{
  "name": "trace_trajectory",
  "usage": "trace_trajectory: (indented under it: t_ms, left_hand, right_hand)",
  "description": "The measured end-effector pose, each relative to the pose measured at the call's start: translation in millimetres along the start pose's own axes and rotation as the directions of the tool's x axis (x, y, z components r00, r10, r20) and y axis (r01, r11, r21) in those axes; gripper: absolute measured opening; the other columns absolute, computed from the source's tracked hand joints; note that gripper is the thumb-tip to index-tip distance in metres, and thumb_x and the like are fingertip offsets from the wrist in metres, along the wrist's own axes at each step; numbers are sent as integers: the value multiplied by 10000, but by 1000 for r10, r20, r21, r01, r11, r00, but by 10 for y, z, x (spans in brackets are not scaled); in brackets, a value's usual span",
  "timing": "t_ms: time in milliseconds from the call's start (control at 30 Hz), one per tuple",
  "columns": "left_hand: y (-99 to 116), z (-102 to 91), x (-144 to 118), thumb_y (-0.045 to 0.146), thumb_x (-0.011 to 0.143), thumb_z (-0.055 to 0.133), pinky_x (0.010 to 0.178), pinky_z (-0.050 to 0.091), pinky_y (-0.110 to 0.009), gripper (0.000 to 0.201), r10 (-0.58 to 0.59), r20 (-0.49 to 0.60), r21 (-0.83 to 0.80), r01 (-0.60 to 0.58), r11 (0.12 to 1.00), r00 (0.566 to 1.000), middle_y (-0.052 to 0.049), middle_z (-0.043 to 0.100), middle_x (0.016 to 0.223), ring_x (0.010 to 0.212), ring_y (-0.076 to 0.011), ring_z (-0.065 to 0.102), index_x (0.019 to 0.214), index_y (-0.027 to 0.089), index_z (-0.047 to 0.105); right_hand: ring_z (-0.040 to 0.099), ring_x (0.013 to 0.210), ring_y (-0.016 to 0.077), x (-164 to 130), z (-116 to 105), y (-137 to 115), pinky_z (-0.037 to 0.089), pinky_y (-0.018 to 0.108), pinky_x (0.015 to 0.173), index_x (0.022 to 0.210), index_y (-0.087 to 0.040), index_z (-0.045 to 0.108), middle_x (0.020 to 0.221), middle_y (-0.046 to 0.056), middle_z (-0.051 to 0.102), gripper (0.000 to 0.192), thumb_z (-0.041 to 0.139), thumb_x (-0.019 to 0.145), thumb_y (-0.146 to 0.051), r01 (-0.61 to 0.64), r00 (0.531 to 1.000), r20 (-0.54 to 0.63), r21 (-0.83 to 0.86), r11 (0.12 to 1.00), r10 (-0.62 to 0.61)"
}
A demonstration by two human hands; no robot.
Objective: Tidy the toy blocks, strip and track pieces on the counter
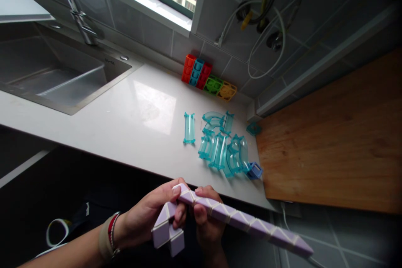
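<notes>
Head view: both hands hold a lilac twist-snake puzzle (pixel 220 213) below the front edge of the white countertop (pixel 125 125). Left hand (pixel 147 217) grips the folded end; right hand (pixel 205 217) pinches the straight run beside it. Step in hand appears to be folding segments; next twist likely needs a firm counter-grip. Clear blue track pieces (pixel 220 146) lie on the countertop, well apart from the hands.

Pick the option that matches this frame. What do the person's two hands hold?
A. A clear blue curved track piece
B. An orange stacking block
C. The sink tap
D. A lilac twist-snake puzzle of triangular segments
D: the left hand and the right hand both grip the lilac twist-snake puzzle, while the clear blue track pieces lie untouched on the white countertop.
</notes>
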State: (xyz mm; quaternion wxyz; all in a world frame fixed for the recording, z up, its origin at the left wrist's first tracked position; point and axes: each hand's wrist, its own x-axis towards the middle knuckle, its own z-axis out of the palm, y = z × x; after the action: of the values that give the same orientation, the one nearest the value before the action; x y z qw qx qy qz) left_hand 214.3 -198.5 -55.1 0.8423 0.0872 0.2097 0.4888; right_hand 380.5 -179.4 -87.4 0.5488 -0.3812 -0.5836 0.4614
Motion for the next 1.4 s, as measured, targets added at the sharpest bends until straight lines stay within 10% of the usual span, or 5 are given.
trace_trajectory:
  t_ms: [267, 500, 667, 933, 1400]
  left_hand:
    - [25, -70, -81, 501, 1000, 627, 697, 548, -256, 423, -316, -142, -88, 306, 948, 938, -115, 770, 795, 696, -172, 732, 961, 90, 720]
    - [97, -55, -126, 688, 892, 663, 896, 584, -421, 788, 59, -84, 395, -21, 918, 995, -144, 776, 1105, 1059, -318, 726, 1490, 197, 512]
    - [221, -47, -251, 363, 687, 963, 1259, 288, -550, 1133, 176, 197, 853, -257, 453, 964, -140, 444, 1645, 1505, -405, 406, 1640, 318, 353]
    - [684, 143, 163, 180, 882, 763, 955, 549, -368, 399, 492, 373, 921, -379, -91, 787, -137, 764, 1185, 1070, -304, 717, 1275, 243, 748]
    - [1666, -41, 1495, 629, 962, 585, 562, 401, -270, 511, 554, 295, 852, -477, 215, 778, 5, 563, 562, 529, -149, 518, 687, 199, 600]
  right_hand:
    - [648, 720, 181, 139, -101, -105, 515, 323, 659, 1093, -293, 713, 833, 12, 679, 220, 685, 958, -464, 45, 966, 259, -104, 994, -16]
    - [649, 747, 167, 215, -73, -136, 511, 289, 678, 1048, -273, 703, 841, -10, 668, 116, 695, 934, -299, 56, 995, 92, -236, 970, -35]
    - [619, 680, 156, 227, -32, -150, 510, 288, 635, 1025, -241, 718, 822, 0, 660, 210, 691, 947, -435, -155, 984, -79, 45, 987, 158]
    - [574, 541, 144, 739, 239, -331, 463, 267, 490, 996, -211, 722, 685, 0, 660, 374, 772, 861, -555, -315, 934, -64, 314, 895, 351]
    - [462, 420, 84, 2319, 503, 36, 336, 211, 413, 873, -164, 654, 503, -73, 553, 367, 839, 821, -477, -248, 962, 202, 373, 894, 183]
